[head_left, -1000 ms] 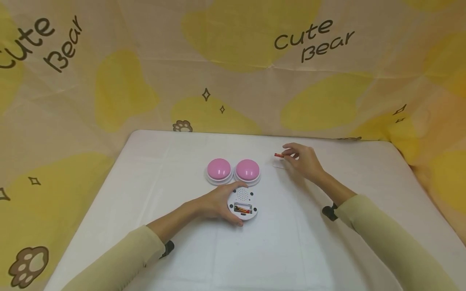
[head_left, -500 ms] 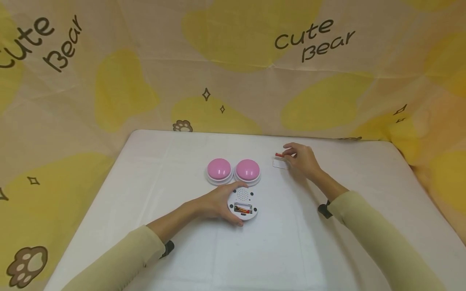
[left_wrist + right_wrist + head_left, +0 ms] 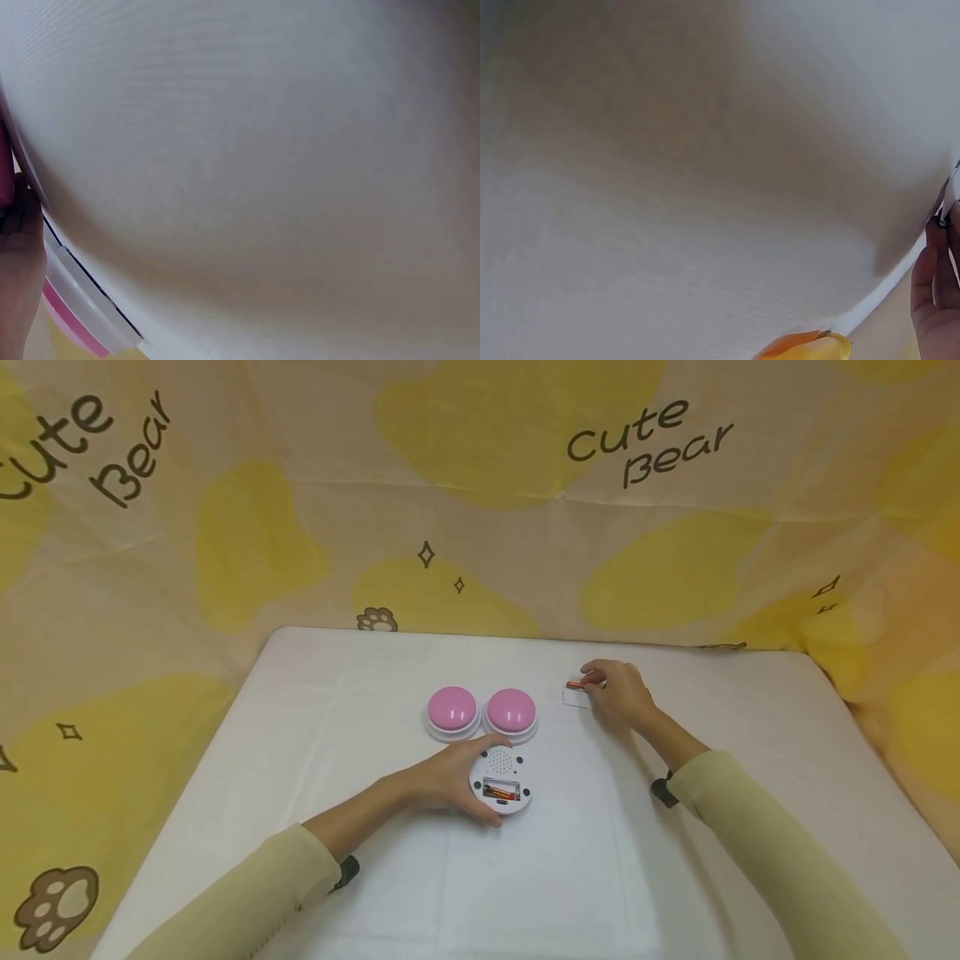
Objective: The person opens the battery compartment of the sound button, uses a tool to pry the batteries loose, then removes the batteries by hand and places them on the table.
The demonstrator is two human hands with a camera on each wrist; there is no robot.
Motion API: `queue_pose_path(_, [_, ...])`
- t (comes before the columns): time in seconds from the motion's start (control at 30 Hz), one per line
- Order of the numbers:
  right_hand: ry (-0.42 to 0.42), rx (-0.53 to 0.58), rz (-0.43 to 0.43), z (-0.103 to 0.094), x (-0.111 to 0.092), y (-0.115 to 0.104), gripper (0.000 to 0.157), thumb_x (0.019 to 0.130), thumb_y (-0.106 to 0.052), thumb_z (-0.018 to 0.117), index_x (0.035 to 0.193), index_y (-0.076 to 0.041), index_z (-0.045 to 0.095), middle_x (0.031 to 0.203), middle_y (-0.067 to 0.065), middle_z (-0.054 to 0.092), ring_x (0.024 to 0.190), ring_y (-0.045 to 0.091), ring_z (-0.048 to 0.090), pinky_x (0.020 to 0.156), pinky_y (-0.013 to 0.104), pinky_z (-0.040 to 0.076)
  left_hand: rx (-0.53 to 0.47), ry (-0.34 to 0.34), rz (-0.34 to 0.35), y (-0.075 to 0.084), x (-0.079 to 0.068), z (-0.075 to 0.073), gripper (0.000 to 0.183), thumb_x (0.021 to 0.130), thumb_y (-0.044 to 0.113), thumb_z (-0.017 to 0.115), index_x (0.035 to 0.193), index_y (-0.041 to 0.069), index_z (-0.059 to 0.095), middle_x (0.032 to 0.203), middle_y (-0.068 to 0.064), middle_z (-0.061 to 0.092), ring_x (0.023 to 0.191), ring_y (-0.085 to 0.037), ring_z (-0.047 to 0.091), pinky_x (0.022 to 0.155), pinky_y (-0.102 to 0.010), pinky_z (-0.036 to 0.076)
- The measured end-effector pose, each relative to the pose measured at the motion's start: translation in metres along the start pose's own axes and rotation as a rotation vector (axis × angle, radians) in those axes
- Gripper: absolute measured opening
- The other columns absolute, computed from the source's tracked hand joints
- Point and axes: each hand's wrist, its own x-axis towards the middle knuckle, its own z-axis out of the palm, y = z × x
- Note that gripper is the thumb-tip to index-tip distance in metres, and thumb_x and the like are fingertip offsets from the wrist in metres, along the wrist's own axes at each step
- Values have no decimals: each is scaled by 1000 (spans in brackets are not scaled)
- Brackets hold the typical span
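In the head view my left hand (image 3: 450,777) grips a round white button device (image 3: 500,762), turned underside up. Its battery compartment is uncovered, and a red-orange battery (image 3: 500,793) lies inside. My right hand (image 3: 624,695) pinches a second red battery (image 3: 574,685) at its right end. Just below that battery a small white rectangular cover (image 3: 575,698) lies on the table, partly behind the fingers. The left wrist view catches my fingers at the left edge, by the device's pink dome (image 3: 6,172). Only the hand's edge shows in the right wrist view; the battery is not clear there.
Two pink-domed buttons, a left one (image 3: 452,708) and a right one (image 3: 511,710), stand side by side just beyond the held device. A white cloth covers the table (image 3: 360,877). Behind it hangs a yellow patterned curtain (image 3: 480,527). An orange-yellow object (image 3: 810,346) shows in the right wrist view.
My right hand has lowered slightly with the battery, closer to the table and the white cover. The left hand and the device have stayed still.
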Motion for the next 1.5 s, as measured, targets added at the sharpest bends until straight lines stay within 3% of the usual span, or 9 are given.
queue_pose_path(0.27, [10, -20, -25, 1, -4, -1, 28, 92, 0, 63, 120, 5, 65, 105, 20, 72, 103, 39, 66, 92, 52, 47, 6, 0, -5, 0, 0, 0, 102, 61, 39, 95, 146, 21, 42, 121, 9, 55, 110, -11, 53, 97, -33, 43])
queue_pose_path(0.53, [78, 88, -175, 1, -18, -22, 30, 90, 1, 64, 120, 7, 64, 101, 18, 74, 96, 33, 69, 83, 47, 53, 4, 0, -4, 2, -1, 0, 102, 62, 37, 95, 147, 20, 41, 122, 8, 55, 111, -12, 52, 97, -35, 43])
queue_pose_path(0.87, [-118, 252, -291, 13, -51, -71, 35, 88, -2, 73, 122, 3, 65, 105, 11, 74, 95, 24, 70, 84, 43, 55, 15, -4, 0, 3, -1, -1, 102, 62, 37, 95, 147, 20, 41, 124, 8, 55, 112, -11, 52, 99, -34, 43])
queue_pose_path(1.1, [-266, 350, -306, 24, -69, -89, 39, 87, -5, 75, 124, -2, 64, 105, 5, 74, 96, 16, 69, 86, 41, 55, -5, -6, 33, 2, -1, 0, 102, 63, 34, 95, 147, 20, 40, 125, 11, 57, 111, -8, 53, 99, -32, 44])
queue_pose_path(1.3, [-342, 408, -357, 34, -80, -99, 39, 86, -4, 75, 125, -5, 65, 101, -1, 75, 94, 13, 69, 85, 40, 54, -25, -10, 69, 2, -1, 0, 101, 63, 32, 95, 148, 24, 40, 120, 11, 58, 105, -9, 55, 92, -30, 47])
queue_pose_path(1.5, [-370, 435, -433, 42, -86, -107, 36, 85, -4, 76, 120, -4, 66, 96, -2, 75, 88, 9, 68, 80, 38, 55, -7, -1, 129, -1, 0, 1, 90, 63, 30, 95, 139, 27, 47, 122, 16, 60, 109, -5, 56, 98, -29, 43])
